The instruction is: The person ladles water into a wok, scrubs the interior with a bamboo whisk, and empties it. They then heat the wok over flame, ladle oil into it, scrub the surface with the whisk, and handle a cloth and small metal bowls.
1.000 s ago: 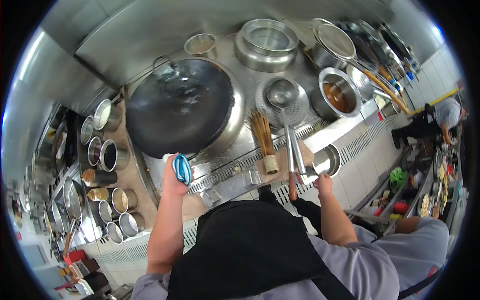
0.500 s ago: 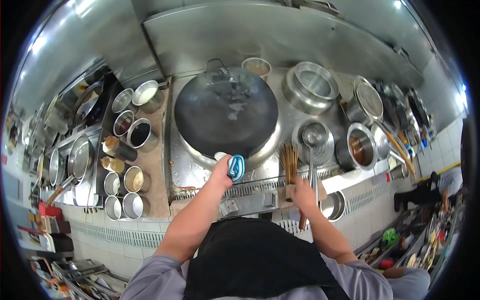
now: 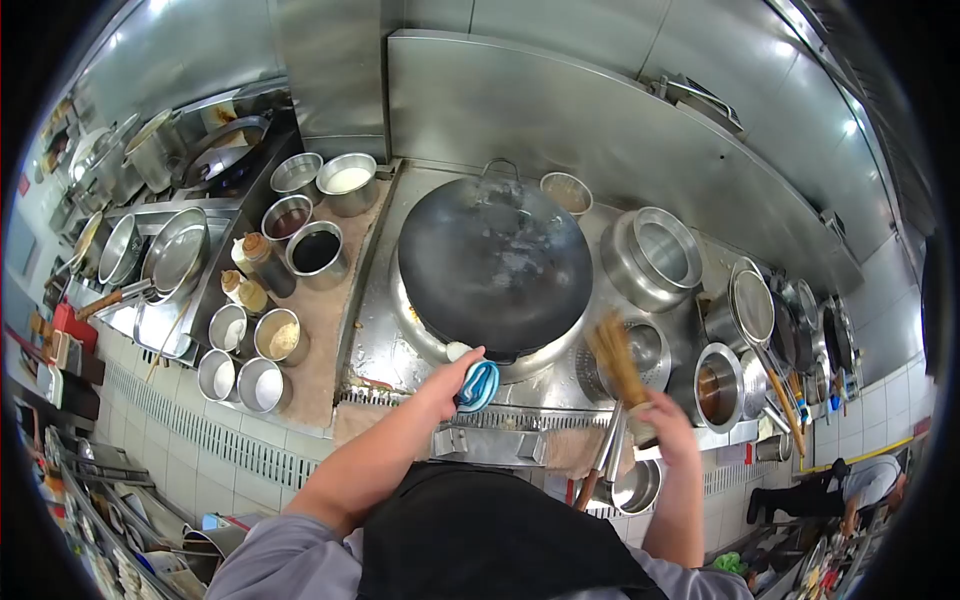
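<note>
A big dark wok sits on the round burner, its far loop handle upright at the back. My left hand is closed round a folded blue and white cloth at the wok's near rim. In my right hand is a bamboo brush, gripped at its bound end, its bristles pointing up and away, slightly blurred. Behind the brush lies a perforated strainer. The handles of the ladle and another tool run down just left of my right hand.
Seasoning tins and squeeze bottles stand on the left. Steel pots, a pot of reddish-brown liquid and wire strainers are at the right. A metal pan is below the front edge. Another person is at far right.
My right hand has taken hold of the bamboo brush and lifted it up from the counter's front edge. My left hand keeps the cloth at the wok's rim. The view has turned.
</note>
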Action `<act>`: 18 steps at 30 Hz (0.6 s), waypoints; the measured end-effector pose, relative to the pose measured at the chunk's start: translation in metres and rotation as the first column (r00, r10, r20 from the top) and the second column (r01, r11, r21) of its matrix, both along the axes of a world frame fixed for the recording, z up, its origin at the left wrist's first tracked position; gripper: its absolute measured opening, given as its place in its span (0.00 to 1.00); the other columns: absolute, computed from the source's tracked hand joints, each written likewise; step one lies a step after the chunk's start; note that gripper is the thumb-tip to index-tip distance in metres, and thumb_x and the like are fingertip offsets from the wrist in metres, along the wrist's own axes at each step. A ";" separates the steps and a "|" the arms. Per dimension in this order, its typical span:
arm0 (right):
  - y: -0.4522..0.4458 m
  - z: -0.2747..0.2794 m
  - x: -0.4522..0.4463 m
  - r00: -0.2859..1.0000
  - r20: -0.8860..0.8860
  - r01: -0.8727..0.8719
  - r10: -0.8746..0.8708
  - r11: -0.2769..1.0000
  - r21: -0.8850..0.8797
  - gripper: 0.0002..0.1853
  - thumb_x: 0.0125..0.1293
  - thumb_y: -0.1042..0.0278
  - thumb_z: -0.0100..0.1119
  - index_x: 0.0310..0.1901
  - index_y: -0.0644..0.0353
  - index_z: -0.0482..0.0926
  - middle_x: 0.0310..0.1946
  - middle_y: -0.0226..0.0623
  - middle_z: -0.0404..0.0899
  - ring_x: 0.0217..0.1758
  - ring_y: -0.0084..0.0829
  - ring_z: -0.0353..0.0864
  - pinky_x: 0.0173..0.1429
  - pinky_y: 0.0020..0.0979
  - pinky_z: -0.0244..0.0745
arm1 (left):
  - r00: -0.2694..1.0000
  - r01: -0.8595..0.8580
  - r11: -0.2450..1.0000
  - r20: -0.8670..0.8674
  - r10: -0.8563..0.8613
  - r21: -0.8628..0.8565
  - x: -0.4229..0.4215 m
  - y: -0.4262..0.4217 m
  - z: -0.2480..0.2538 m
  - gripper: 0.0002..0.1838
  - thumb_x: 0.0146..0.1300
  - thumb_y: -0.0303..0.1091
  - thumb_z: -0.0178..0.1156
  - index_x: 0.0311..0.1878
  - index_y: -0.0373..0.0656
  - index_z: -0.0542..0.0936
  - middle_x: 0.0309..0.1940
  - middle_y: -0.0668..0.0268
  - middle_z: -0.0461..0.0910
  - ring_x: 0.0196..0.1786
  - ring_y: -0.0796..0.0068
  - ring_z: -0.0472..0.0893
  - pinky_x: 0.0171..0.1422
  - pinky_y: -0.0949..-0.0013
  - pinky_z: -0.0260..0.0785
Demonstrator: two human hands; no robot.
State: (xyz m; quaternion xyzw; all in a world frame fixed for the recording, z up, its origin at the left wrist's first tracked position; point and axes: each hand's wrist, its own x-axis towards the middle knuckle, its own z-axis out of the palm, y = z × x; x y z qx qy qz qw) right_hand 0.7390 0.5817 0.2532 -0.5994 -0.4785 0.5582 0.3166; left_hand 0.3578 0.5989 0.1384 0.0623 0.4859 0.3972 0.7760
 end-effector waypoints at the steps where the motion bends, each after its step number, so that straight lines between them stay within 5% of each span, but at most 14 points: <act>1: 0.009 0.017 0.009 1.000 -0.014 -0.014 0.015 0.996 0.087 0.37 0.56 0.73 0.62 0.69 0.67 0.64 0.54 0.38 0.79 0.60 0.30 0.74 0.67 0.30 0.63 | 1.000 -0.014 1.000 0.001 0.014 0.003 0.003 0.001 0.001 0.17 0.64 0.53 0.62 0.28 0.51 0.80 0.23 0.72 0.80 0.24 0.77 0.79 0.33 0.70 0.74; 5: 0.060 0.131 -0.038 0.986 0.161 -0.047 -0.033 0.883 0.467 0.38 0.59 0.73 0.59 0.72 0.61 0.60 0.47 0.38 0.78 0.49 0.25 0.77 0.60 0.27 0.68 | 0.993 -0.115 0.993 0.007 0.115 0.009 0.018 0.012 0.005 0.14 0.65 0.46 0.61 0.28 0.49 0.80 0.23 0.71 0.80 0.24 0.76 0.79 0.31 0.68 0.74; 7: 0.093 0.160 -0.077 0.997 0.042 0.030 -0.070 0.790 0.612 0.41 0.59 0.72 0.59 0.74 0.57 0.55 0.44 0.39 0.77 0.46 0.23 0.77 0.58 0.29 0.71 | 0.980 -0.196 0.981 0.034 0.196 0.002 0.027 0.019 0.006 0.12 0.65 0.43 0.61 0.28 0.48 0.80 0.23 0.71 0.80 0.23 0.75 0.79 0.30 0.67 0.74; 9: 0.142 0.155 -0.116 0.988 -0.021 0.118 -0.155 0.646 0.754 0.42 0.60 0.71 0.60 0.75 0.54 0.52 0.48 0.42 0.77 0.47 0.29 0.79 0.57 0.33 0.73 | 0.969 -0.245 0.969 0.006 0.246 -0.016 0.031 0.021 0.002 0.10 0.64 0.38 0.59 0.28 0.46 0.80 0.22 0.70 0.80 0.23 0.74 0.79 0.29 0.67 0.74; 10: 0.181 0.134 -0.128 0.946 0.096 0.061 -0.308 0.463 0.884 0.42 0.59 0.71 0.60 0.75 0.54 0.52 0.51 0.42 0.76 0.49 0.33 0.78 0.59 0.35 0.73 | 0.965 -0.262 0.965 0.004 0.262 -0.020 0.030 0.022 -0.002 0.09 0.63 0.36 0.59 0.28 0.46 0.80 0.22 0.69 0.80 0.23 0.73 0.79 0.29 0.66 0.74; 12: 0.242 0.072 -0.160 0.871 0.152 0.011 -0.467 0.328 0.944 0.42 0.59 0.70 0.60 0.75 0.54 0.52 0.56 0.43 0.74 0.54 0.38 0.77 0.63 0.36 0.70 | 0.964 -0.266 0.963 -0.010 0.266 -0.034 0.029 0.023 -0.003 0.08 0.63 0.35 0.58 0.28 0.45 0.80 0.22 0.68 0.79 0.23 0.72 0.79 0.29 0.65 0.75; 14: 0.290 -0.014 -0.180 0.955 0.196 0.039 -0.223 0.748 0.662 0.42 0.60 0.70 0.59 0.75 0.56 0.52 0.60 0.46 0.73 0.59 0.40 0.75 0.65 0.35 0.67 | 0.968 -0.250 0.966 -0.044 0.247 -0.067 0.029 0.026 -0.005 0.09 0.63 0.34 0.57 0.29 0.44 0.80 0.22 0.67 0.79 0.23 0.72 0.80 0.28 0.65 0.75; 15: 0.303 -0.041 -0.184 0.984 0.158 -0.011 -0.080 0.864 0.504 0.40 0.61 0.69 0.59 0.74 0.53 0.53 0.56 0.45 0.73 0.51 0.38 0.75 0.54 0.34 0.68 | 0.969 -0.242 0.967 -0.060 0.238 -0.084 0.028 0.027 -0.007 0.09 0.64 0.34 0.56 0.29 0.43 0.80 0.22 0.67 0.79 0.23 0.72 0.80 0.28 0.65 0.75; 16: 0.317 -0.067 -0.189 0.993 0.114 -0.075 0.040 0.943 0.324 0.38 0.63 0.69 0.59 0.74 0.51 0.54 0.52 0.43 0.74 0.43 0.36 0.75 0.42 0.33 0.70 | 0.975 -0.218 0.975 -0.061 0.216 -0.041 0.026 0.025 -0.012 0.08 0.64 0.34 0.56 0.30 0.43 0.80 0.23 0.67 0.80 0.23 0.72 0.80 0.28 0.65 0.75; 18: 0.316 -0.077 -0.211 0.994 0.087 -0.096 0.069 0.928 0.360 0.36 0.64 0.68 0.58 0.73 0.45 0.56 0.43 0.38 0.74 0.24 0.32 0.76 0.20 0.32 0.73 | 0.971 -0.227 0.973 -0.083 0.224 -0.031 0.020 0.026 -0.009 0.08 0.64 0.34 0.56 0.32 0.41 0.81 0.24 0.66 0.80 0.24 0.72 0.80 0.29 0.65 0.75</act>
